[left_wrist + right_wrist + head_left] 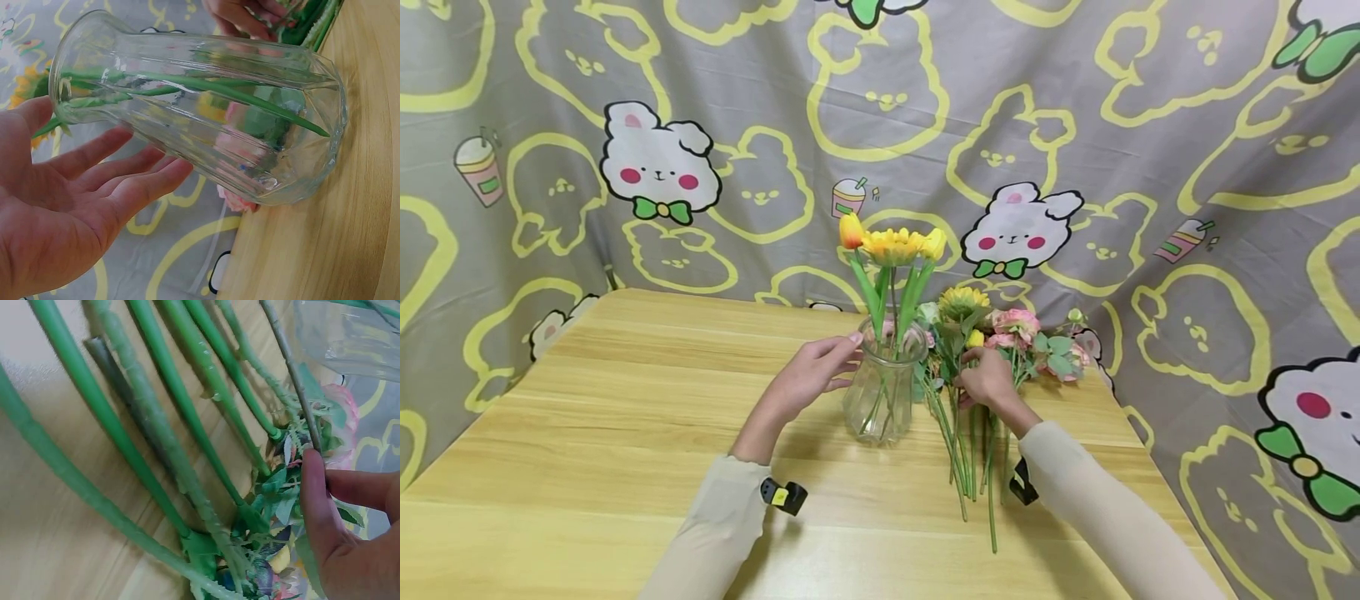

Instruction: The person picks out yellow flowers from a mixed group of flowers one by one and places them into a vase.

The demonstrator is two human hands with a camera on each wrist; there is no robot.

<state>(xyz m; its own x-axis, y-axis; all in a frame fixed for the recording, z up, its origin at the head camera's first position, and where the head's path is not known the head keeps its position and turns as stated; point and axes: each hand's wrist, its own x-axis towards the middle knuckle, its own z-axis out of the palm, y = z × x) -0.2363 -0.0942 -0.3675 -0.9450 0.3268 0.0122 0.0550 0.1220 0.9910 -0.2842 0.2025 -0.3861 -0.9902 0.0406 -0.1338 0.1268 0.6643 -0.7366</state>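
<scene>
Roughly mid-table, the vase (859,408) stands upright on the pale wood-grain table (647,400), its clear glass letting the stems and the colours behind show through. It has a rounded lip, a narrower neck below that, and a ribbed body widening toward a faceted base. Three flowers rise from it: an orange-red tulip (851,232) edged with yellow on the left, a broad yellow daisy (891,247) in the middle and a yellow tulip (934,243) on the right, with long, smooth green leaves beneath. Inside, a green stem slants down nearly to the bottom.

The left hand (808,372) grips nothing; its fingers are loosely extended beside the glass, with the thumb at the lip. Whether the other fingertips touch the wall, I cannot tell.

Just right of the vase lies a pile of flowers: a yellow sunflower (964,302), ruffled pink blooms (1015,323) and blue-green leaves (1060,357), their stems pointing toward the person. Over it, the right hand (988,379) pinches a thin, brownish-grey stalk (290,362) between thumb and forefinger. Several thicker green stems, some knobbly, lie beside it.
</scene>
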